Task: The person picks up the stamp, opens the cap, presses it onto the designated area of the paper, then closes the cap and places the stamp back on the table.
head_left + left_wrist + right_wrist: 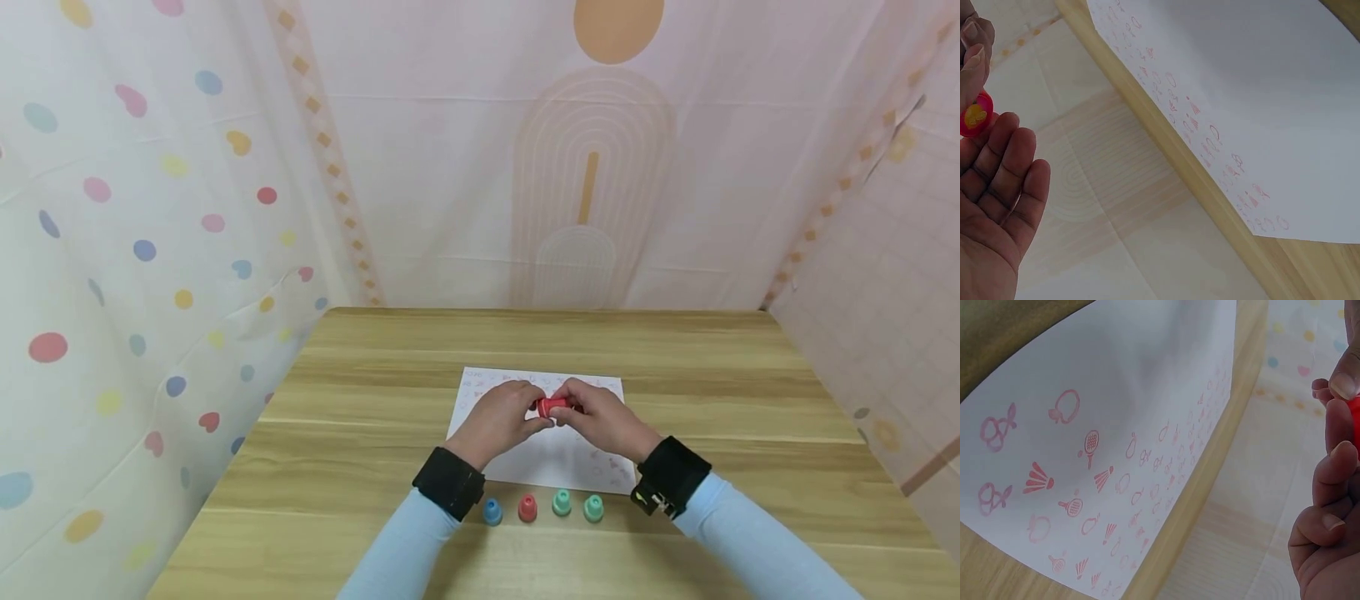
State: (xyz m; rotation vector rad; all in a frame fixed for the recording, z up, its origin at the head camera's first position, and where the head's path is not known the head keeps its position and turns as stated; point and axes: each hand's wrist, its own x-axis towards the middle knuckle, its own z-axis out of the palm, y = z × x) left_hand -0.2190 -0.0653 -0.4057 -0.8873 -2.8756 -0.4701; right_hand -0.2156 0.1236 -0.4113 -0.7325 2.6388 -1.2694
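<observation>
A small red toy stamp is between my two hands, above a white sheet of paper. My left hand pinches its left end with thumb and forefinger. My right hand grips the other end, fingers curled. In the left wrist view, the stamp's round red end shows a yellow picture, and the other left fingers extend beside it. Only a sliver of the red stamp appears at the right wrist view's edge. The sheet carries red and pink prints, including rackets, shuttlecocks and fruit shapes.
In front of the paper, on the wooden table, stand a blue stamp, a red stamp and two green stamps. A patterned curtain hangs behind the table, with others at the sides.
</observation>
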